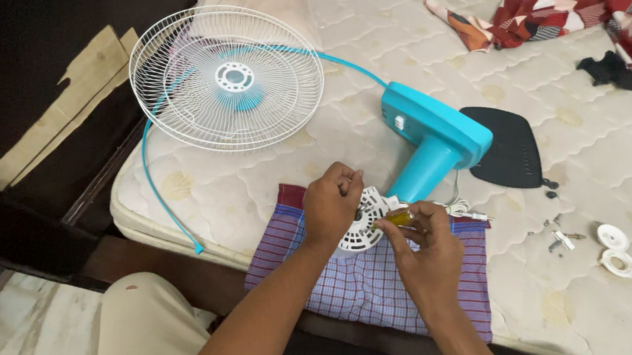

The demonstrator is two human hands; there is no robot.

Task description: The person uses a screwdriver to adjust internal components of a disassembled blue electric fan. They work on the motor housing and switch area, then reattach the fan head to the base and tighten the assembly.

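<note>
Here, left hand [331, 203] curled over the upper left edge of a white round vented fan motor cover [364, 220], fingers closed on its rim. Right hand [430, 260] just to the right, grip pinched shut on a small tool with a yellowish handle [401, 217], tip pointed at the cover's face; kind of tool too small to tell. Cover propped over a purple and blue checked cloth [368, 279], which lies under both hands on the near edge of a quilted cream mattress [270, 189].

Directly beyond the grip, touching the cover's far side, a turquoise fan body [431, 141], neck slanting up and away to a boxy head. Just right of the right hand, a bundled white cord [460, 208]. Farther right, well apart, a scatter of small screws and metal bits [559, 236] and two white round caps [615, 251]. Beyond the fan body, a black vented panel [505, 146].

Up and left of the left hand, well apart, a white wire fan guard [226, 79] lying flat, with a thin turquoise rim band [152, 180] looping round it and trailing off the mattress edge. At the far right corner, a crumpled red patterned cloth [569, 21] and a dark scrap [617, 72].
</note>
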